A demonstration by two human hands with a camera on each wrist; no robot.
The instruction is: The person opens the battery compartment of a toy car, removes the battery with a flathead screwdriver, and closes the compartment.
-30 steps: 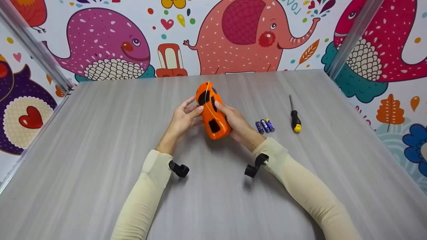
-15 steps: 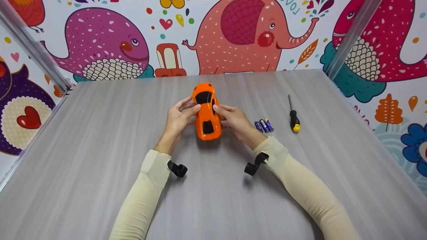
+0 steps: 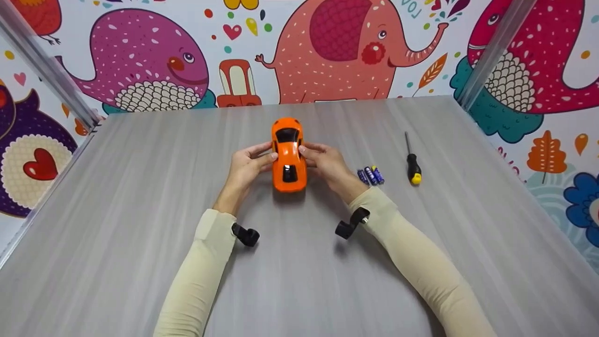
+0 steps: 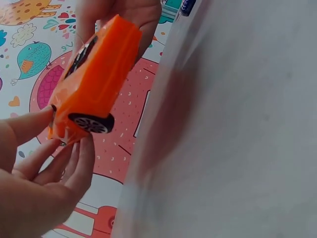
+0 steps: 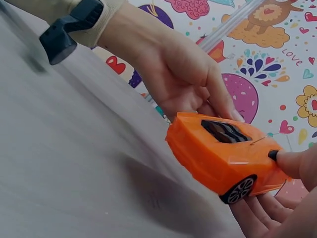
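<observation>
An orange toy car with black windows is held between both hands, its roof facing up and its length pointing away from me. My left hand grips its left side, thumb on the upper edge and fingers tucked below. On the opposite side my right hand grips it the same way. Both wrist views show the car raised over the table, its shadow falling on the surface below. A black wheel with a spoked rim shows on its side in the right wrist view.
Several blue batteries lie together on the grey table, right of my right hand. Farther right lies a screwdriver with a black and yellow handle. A patterned wall with cartoon animals rises behind the table.
The toy car was tilted to one side a second ago; it has turned and levelled so it points straight ahead. Both hands moved along with it, still holding it.
</observation>
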